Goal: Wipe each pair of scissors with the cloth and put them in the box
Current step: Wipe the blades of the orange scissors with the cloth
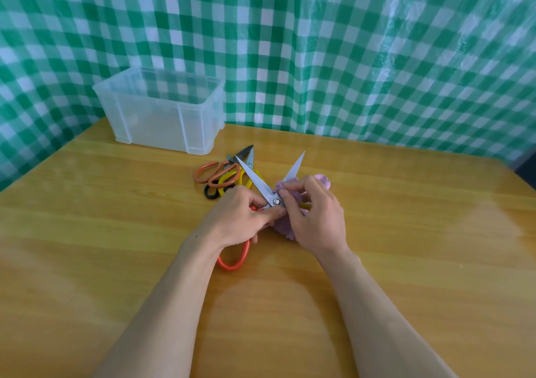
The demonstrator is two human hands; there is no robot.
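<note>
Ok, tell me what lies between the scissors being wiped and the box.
A pile of other scissors lies on the table between the red-handled scissors in the left hand and the clear box. It lies flat, so lifting over it should probably clear it. The box's top is open.
</note>
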